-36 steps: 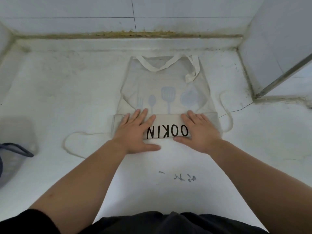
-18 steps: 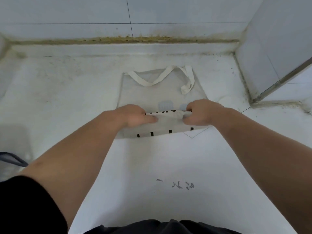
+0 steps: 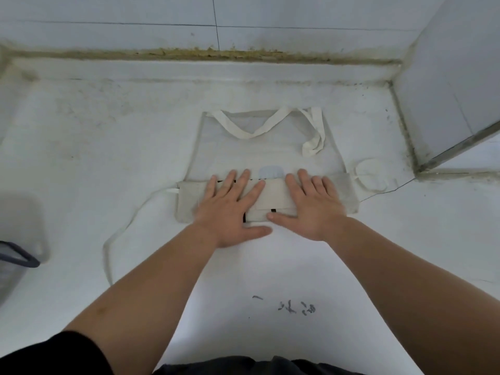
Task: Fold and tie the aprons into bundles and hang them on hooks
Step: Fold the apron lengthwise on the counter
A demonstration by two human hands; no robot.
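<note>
Apron (image 3: 265, 152) lay flat on the bench (image 3: 94, 158) at my 12 o'clock, bib end farthest from me, neck strap (image 3: 243, 133) flopped across the top edge. The near end was folded up into a thick band (image 3: 273, 197) running 9 to 3 o'clock, with bits of black print peeking out at its edges.

Both hands were flat on that band. Left hand (image 3: 230, 204) had straight, spread fingers, palm down on the 9 o'clock half. Right hand (image 3: 313, 204) was the same on the 3 o'clock half, thumbs nearly meeting at the band's near edge. Neither gripped anything; they just pressed.

Why, as I judge it: cloth springs back, so weight on both halves sets the crease and holds the layers square before another turn toward 12 o'clock. My hands sat near the middle, so the band's ends were bare.

Left tie (image 3: 107, 255) trailed off the 9 o'clock end and curved down toward 7 o'clock. Right tie (image 3: 374, 189) lay in a loose coil just beside the 3 o'clock end. Both were outside the fold, likely because they are needed to tie the bundle.

Basket (image 3: 19, 259) was at 8 o'clock, well apart, contents unclear. Dark scribbles (image 3: 296, 307) were at 6 o'clock between my forearms. Tiled wall (image 3: 270, 12) stood at 12 o'clock. No hooks in view.

Task looked early: folding partway, nothing tied or hung.
</note>
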